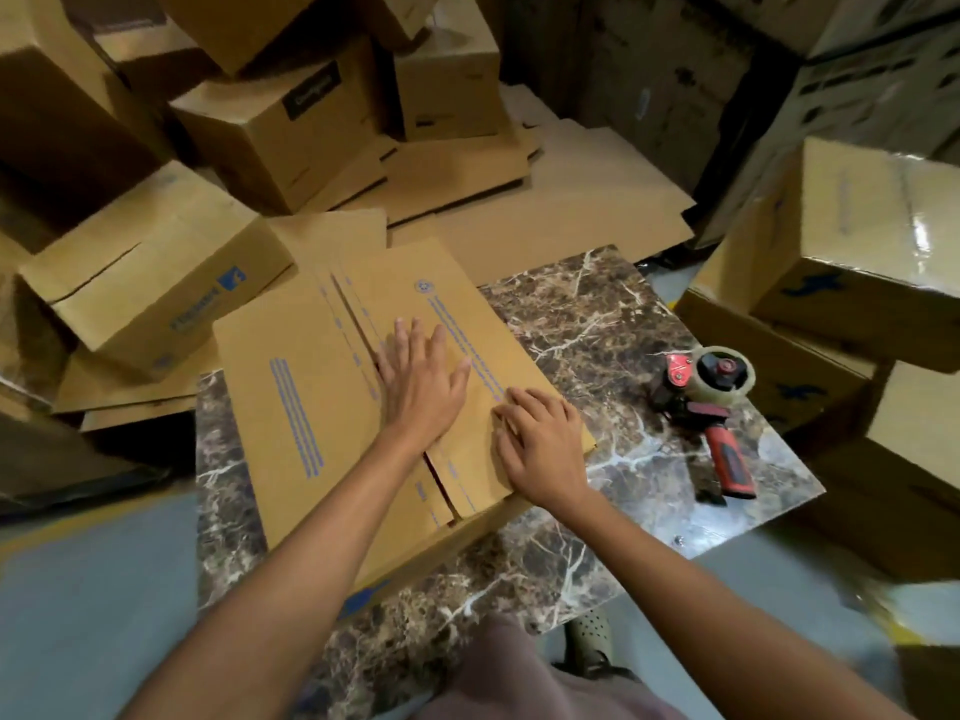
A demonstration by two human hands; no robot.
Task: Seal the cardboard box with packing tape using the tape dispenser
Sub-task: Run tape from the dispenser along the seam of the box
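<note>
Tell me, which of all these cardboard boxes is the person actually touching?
The box on the marble table, its top flaps folded shut. Both hands, left and right, press flat on it; the other boxes sit piled around, untouched.

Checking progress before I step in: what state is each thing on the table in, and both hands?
cardboard box: on the marble table, flaps folded shut, no tape visible on the seam.
tape dispenser: lying on the table right of the box, untouched, roll loaded.
left hand: open, flat on the flaps at the seam.
right hand: palm down, pressing the right flap.
</note>
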